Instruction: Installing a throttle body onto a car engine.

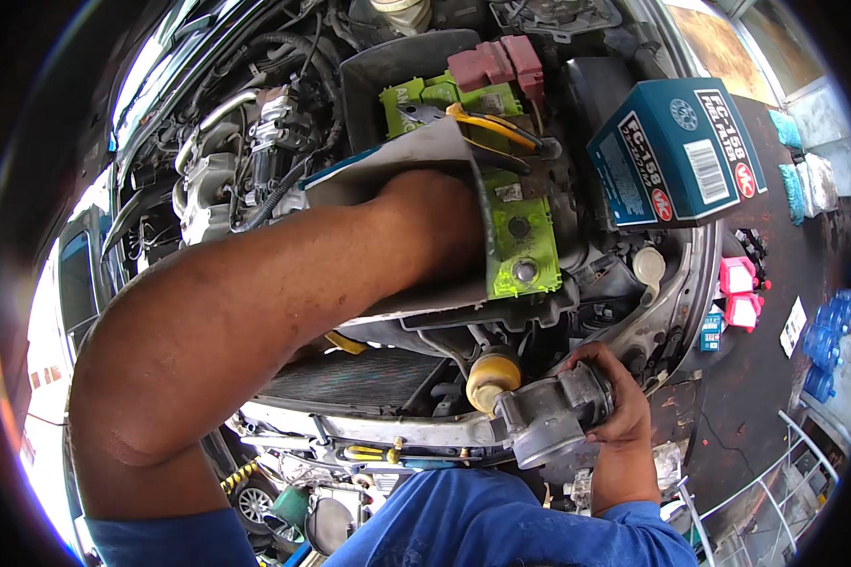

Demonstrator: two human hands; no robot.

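My left arm reaches across the engine bay, and my left hand [435,213] goes into an open cardboard box [435,144] lying over a lime-green car battery [525,250]. Its fingers are hidden inside the box. At the front edge of the bay, my right hand [624,397] grips a grey metal car part [544,420] with a round housing, resembling a throttle body. A yellow rounded piece [493,378] sits against or just beside that part. Pliers with yellow-and-black handles [496,128] rest on the battery, behind the box flap.
A teal filter carton [667,151] stands right of the battery. Red terminal covers [496,64] are at the back; the radiator [350,383] runs along the front. On the floor at right are pink bottles [739,293], blue water jugs [827,335] and a metal rack [775,482].
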